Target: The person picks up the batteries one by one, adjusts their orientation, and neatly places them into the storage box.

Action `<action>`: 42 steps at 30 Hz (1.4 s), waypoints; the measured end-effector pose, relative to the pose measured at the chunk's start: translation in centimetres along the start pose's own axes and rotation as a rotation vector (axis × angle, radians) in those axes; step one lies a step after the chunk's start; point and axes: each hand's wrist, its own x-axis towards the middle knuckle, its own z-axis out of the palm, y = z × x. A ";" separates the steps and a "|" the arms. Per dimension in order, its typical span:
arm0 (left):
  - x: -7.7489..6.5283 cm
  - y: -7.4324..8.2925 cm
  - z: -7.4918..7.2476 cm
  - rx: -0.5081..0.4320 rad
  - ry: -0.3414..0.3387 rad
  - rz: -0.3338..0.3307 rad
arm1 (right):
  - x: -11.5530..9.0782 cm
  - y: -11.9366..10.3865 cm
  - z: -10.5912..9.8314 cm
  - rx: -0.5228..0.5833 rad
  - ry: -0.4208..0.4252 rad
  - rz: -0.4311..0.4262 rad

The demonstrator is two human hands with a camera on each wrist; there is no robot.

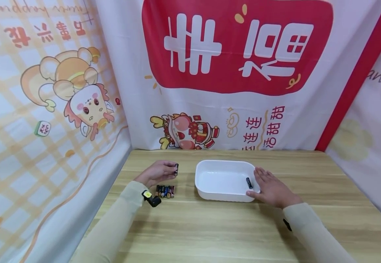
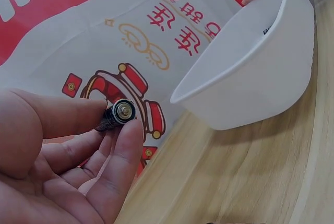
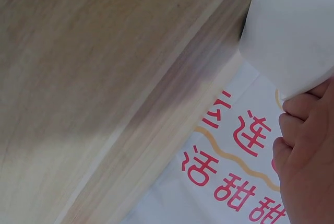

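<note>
Between thumb and fingertips, my left hand (image 1: pixel 159 171) pinches a dark battery (image 1: pixel 176 169). In the left wrist view, the round metal end of this battery (image 2: pixel 124 111) faces the camera. A row of several batteries (image 1: pixel 165 191) lies side by side on the table just below that hand. To its right stands a white plastic basin (image 1: pixel 223 197) with one dark battery (image 1: pixel 249 183) inside near the right end. My right hand (image 1: pixel 272 188) holds the basin's right end, thumb at the front rim and fingers at the far corner.
The wooden table (image 1: pixel 190 230) ends at the back against a hanging white cloth (image 1: pixel 124 73) with red print. Another patterned cloth (image 1: pixel 59 153) borders the left side. A wrist-worn device (image 1: pixel 151 199) sits on the left sleeve near the battery row.
</note>
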 end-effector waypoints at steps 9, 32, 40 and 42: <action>0.7 0.4 1.2 -0.002 0.008 -0.018 | -0.1 -0.1 0.2 -0.006 0.021 -0.006; 4.0 0.6 6.4 -0.012 -0.100 0.020 | -0.6 0.4 0.1 -0.004 0.051 -0.037; 4.6 0.6 7.9 -0.023 -0.093 -0.009 | -0.4 0.3 0.4 -0.001 0.065 -0.042; 4.7 0.7 8.1 -0.018 -0.096 -0.015 | -0.2 0.3 0.4 -0.005 0.058 -0.039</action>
